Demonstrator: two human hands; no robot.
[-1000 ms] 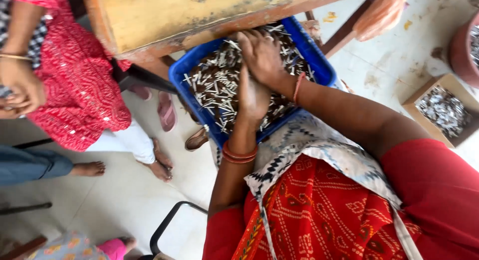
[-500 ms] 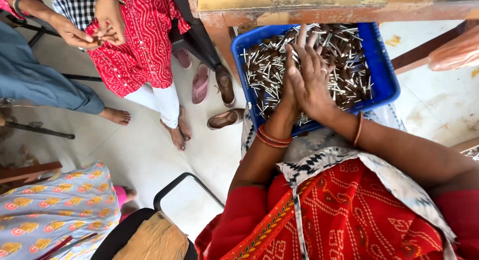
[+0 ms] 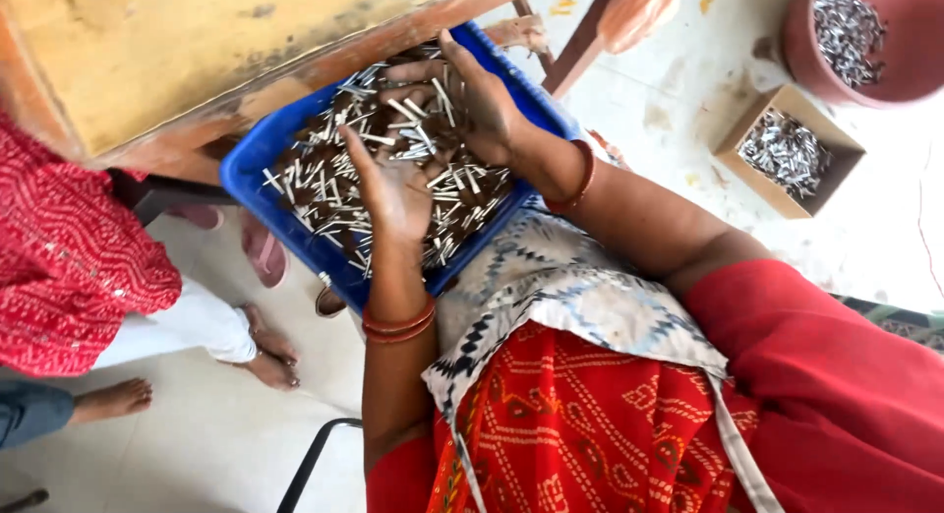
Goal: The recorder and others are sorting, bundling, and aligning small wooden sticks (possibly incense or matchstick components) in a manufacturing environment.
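A blue tray (image 3: 258,169) full of small pale sticks (image 3: 334,193) is seen resting on the person's lap, its far end tucked under the edge of a wooden counter (image 3: 197,51). Both hands are laid in the tray on the heap. The left hand (image 3: 393,188) is held open, palm turned up, fingers spread wide, with loose sticks lying against it; nothing is gripped. The right hand (image 3: 482,105) is spread flat over the sticks at the tray's far side, fingers wide, nothing clasped. Red bangles (image 3: 398,326) are worn on the left wrist and one bangle (image 3: 580,179) on the right.

On the floor to the right, a cardboard box (image 3: 792,154) and a reddish tub (image 3: 865,41) are seen, each holding more of the same sticks, well apart from the tray. At the left, another person in red cloth (image 3: 69,267) is seated, bare feet (image 3: 265,351) on the floor near a pink sandal (image 3: 261,252).
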